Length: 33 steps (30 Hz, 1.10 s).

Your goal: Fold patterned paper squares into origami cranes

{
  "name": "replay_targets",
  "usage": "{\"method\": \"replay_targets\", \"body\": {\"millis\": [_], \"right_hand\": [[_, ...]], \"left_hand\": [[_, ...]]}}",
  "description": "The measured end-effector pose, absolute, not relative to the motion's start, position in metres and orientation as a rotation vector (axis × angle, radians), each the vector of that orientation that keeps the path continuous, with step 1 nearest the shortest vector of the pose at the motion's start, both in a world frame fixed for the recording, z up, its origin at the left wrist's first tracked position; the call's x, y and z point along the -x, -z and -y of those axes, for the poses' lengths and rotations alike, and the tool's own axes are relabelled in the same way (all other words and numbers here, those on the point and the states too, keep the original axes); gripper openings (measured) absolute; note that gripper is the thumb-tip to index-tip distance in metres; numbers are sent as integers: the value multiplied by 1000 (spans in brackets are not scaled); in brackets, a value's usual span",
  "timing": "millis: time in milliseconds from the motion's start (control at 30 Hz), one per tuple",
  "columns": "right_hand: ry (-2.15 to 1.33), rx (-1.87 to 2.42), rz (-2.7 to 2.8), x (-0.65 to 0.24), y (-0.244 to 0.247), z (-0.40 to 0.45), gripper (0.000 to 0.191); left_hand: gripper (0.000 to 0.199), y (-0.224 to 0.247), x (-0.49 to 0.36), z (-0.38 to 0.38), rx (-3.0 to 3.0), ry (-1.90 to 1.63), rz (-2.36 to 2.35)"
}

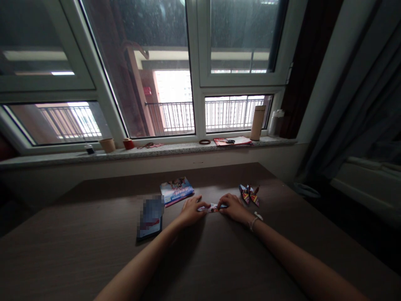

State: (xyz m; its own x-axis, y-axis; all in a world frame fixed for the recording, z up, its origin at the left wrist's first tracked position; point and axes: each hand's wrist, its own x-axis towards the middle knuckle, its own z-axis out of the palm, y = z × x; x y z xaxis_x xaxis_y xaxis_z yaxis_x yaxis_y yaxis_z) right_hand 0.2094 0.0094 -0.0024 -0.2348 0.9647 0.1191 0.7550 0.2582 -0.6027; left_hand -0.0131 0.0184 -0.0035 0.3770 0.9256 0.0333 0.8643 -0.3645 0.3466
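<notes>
A narrow folded paper strip is being held flat on the dark wood-grain counter between the left hand and the right hand, directly in front of the person. Both hands are being kept narrow, with the strip being pinched from either end and pressed down, seemingly to stop it from sliding or springing open; the exact finger positions are partly hidden by the hands. The forearms are being lowered toward the counter, probably to steady the hold. A white wristband is being worn on the right wrist. Two folded paper figures are being left just beyond the right hand, apparently kept clear of the working area. A colourful paper pack is being kept just beyond the left hand, within easy reach, while a dark phone-like object, pixelated and hard to identify, is being left further left. A tan flask, a white bottle and a red folder are being kept out of the way on the granite windowsill
</notes>
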Motion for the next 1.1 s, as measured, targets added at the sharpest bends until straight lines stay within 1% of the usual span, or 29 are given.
{"method": "replay_targets", "body": {"millis": [200,333,400,733,967,1100], "right_hand": [[-583,1554,2020,-208,8,-9,16],[-521,1530,2019,-207,13,-6,31],[-475,1515,2037,-206,14,-4,36],[-376,1488,2093,-205,16,1,27],[-324,1491,2095,-205,17,0,22],[-310,1467,2089,-204,16,1,23]], "left_hand": [[31,10,14,-13,-2421,-420,-1574],[32,11,13,-7,-2470,-475,-1575],[32,11,11,-5,-2484,-481,-1584],[38,14,9,-5,-2514,-654,-1549],[34,15,10,-4,-2543,-675,-1523],[29,15,10,-4,-2546,-680,-1530]]}}
